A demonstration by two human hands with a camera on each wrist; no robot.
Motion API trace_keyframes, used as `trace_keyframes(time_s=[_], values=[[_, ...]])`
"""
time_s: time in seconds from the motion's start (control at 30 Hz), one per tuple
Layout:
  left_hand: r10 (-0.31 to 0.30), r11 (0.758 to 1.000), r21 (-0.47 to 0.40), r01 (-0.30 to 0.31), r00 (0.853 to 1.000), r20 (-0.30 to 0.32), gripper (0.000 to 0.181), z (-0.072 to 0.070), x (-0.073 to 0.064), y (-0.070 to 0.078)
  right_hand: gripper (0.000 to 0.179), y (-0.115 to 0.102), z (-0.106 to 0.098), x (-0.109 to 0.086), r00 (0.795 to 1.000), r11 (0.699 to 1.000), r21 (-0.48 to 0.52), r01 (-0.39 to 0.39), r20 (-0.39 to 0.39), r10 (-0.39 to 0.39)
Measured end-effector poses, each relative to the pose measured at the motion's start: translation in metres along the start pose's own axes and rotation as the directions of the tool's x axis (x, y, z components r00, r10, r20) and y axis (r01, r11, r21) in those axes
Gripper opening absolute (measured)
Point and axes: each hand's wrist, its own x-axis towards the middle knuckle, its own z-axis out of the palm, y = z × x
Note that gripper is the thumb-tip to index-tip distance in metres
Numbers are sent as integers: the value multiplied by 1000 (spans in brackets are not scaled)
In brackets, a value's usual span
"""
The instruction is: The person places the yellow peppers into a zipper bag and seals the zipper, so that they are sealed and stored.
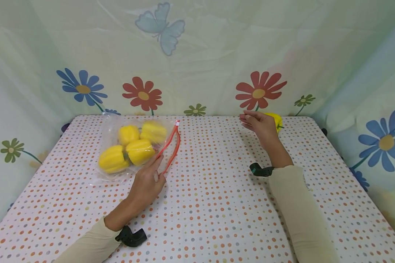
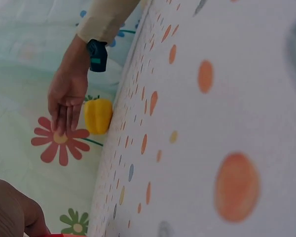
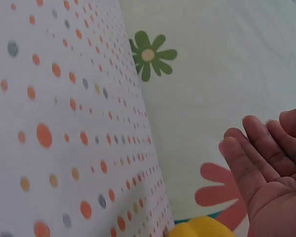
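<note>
- Beige sleeve (image 1: 303, 212) nearest.
- Bag (image 1: 109, 137) of yellow peppers (image 1: 139, 151), table-left: could sag shut if the left hand's (image 1: 148, 182) grip on its red rim (image 1: 179, 139) slips.
- Loose pepper (image 1: 275, 118), far right: might roll if the empty right hand (image 1: 260, 126), fingers extended, bumps it.

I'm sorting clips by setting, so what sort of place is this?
Probably a makeshift filming booth: flower-printed sheeting behind and on both sides of a dotted table, and black wrist devices on the person.

No text, brand or number could be read in any view; clear bag (image 1: 109, 137), dotted tablecloth (image 1: 210, 190), printed backdrop (image 1: 210, 54) showed no legible lettering.
</note>
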Motion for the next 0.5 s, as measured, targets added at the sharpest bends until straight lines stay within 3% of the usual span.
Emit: trace_keyframes(time_s=[0.13, 0.23, 0.33, 0.5], values=[[-5, 1000, 6, 5, 1000, -1, 56, 0, 0, 0, 45, 2, -21, -3, 995, 995, -60, 77, -59, -81], [-8, 1000, 1, 8, 1000, 2, 57, 0, -1, 0, 47, 4, -36, -3, 984, 992, -91, 89, -147, -102], [-6, 1000, -5, 6, 1000, 4, 57, 0, -1, -1, 45, 6, -50, -2, 962, 991, -122, 59, -256, -89], [0, 1000, 0, 0, 1000, 1, 56, 1, -1, -2, 47, 11, -72, 0, 914, 978, -198, -61, -406, -25]])
